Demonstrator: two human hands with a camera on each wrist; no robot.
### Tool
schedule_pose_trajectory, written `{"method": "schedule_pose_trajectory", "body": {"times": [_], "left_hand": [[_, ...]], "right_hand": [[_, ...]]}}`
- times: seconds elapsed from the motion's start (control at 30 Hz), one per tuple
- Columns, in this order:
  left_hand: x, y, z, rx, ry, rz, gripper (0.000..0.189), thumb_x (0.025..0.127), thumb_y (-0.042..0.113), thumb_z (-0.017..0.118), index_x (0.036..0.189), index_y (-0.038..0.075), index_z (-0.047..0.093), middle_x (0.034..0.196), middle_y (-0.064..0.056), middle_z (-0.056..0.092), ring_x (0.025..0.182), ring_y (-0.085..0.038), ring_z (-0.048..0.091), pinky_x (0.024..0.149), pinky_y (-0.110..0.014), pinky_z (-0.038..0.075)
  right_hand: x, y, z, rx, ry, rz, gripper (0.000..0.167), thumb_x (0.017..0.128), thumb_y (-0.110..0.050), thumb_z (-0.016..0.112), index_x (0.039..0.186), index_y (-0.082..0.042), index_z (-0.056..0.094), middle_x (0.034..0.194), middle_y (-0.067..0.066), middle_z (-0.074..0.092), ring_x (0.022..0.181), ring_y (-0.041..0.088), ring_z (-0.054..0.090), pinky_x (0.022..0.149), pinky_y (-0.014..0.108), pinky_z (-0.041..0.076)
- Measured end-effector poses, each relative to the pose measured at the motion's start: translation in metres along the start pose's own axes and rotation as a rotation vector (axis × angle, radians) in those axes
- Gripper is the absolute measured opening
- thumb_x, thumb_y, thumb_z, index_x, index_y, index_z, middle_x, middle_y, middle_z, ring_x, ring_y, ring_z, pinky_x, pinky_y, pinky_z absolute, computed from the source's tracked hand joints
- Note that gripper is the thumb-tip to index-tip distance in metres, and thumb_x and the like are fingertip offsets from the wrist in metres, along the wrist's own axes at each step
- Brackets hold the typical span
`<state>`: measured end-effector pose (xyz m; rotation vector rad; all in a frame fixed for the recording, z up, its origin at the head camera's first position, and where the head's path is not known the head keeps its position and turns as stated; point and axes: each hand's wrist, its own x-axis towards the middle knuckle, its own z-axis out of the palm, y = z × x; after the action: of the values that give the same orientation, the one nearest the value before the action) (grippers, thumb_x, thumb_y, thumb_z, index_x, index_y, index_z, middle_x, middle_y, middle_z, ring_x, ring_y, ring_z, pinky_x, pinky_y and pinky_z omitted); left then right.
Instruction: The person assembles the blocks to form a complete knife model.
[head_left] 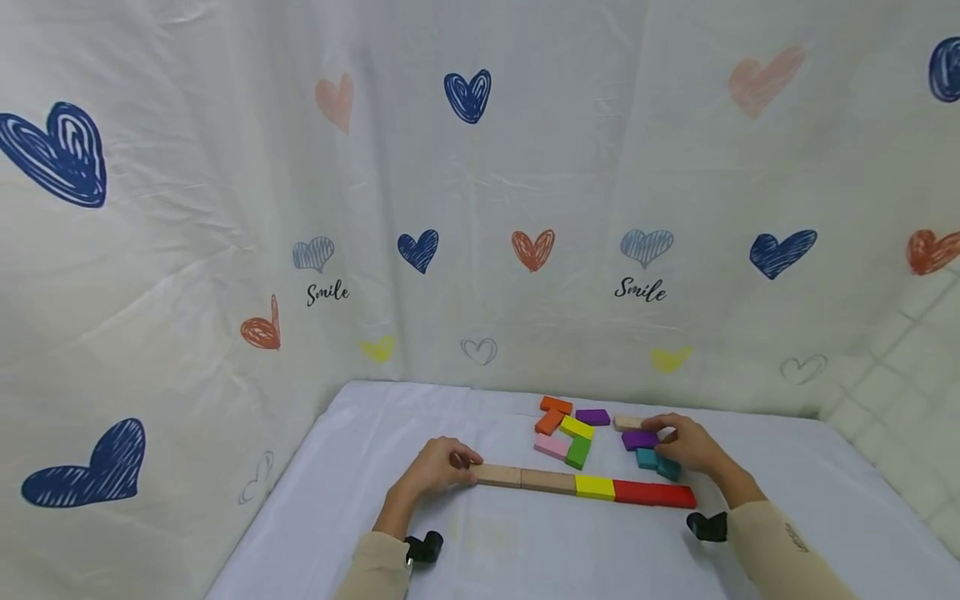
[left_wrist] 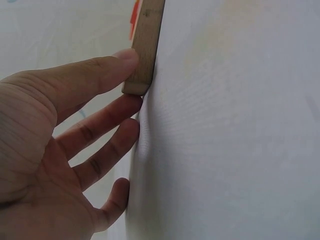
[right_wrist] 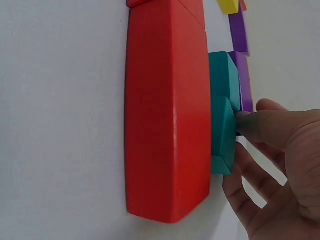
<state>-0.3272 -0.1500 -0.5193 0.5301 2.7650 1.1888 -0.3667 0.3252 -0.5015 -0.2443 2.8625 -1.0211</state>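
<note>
A straight row of blocks lies along the table: wooden blocks at the left, a yellow block, then red blocks at the right. My left hand touches the left end of the row; its thumb rests on the end wooden block, with the index fingertip at that block's end. Behind the row's right part, my right hand pinches a purple block between thumb and index finger. Teal blocks lie beside it, and a wooden block sits just behind.
Loose blocks lie behind the row: orange blocks, a yellow block, a pink block, a green block and another purple block. A white cloth covers the table. A heart-printed curtain hangs behind.
</note>
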Motion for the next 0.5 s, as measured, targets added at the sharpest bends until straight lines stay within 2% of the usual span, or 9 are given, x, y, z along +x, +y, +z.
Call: {"method": "schedule_pose_trajectory", "body": {"times": [0.27,0.5], "left_hand": [[0.000,0.001,0.001,0.005,0.000,-0.004,0.023,0.080,0.013,0.087,0.101,0.021,0.081,0.091,0.008,0.070,0.081,-0.011,0.057,0.069,-0.026,0.047],[0.000,0.002,-0.001,0.003,0.000,0.002,0.023,0.080,0.013,0.086,0.101,0.020,0.081,0.090,0.007,0.069,0.080,-0.010,0.057,0.068,-0.025,0.046]], "right_hand": [[0.003,0.002,0.003,-0.081,0.018,-0.048,0.039,0.089,-0.004,0.074,0.127,-0.007,0.068,0.114,0.017,0.063,0.094,0.024,0.059,0.079,0.037,0.057],[-0.012,-0.013,-0.005,-0.115,0.066,-0.111,0.039,0.089,-0.006,0.076,0.127,-0.007,0.069,0.111,0.015,0.062,0.096,0.025,0.060,0.073,0.030,0.056]]}}
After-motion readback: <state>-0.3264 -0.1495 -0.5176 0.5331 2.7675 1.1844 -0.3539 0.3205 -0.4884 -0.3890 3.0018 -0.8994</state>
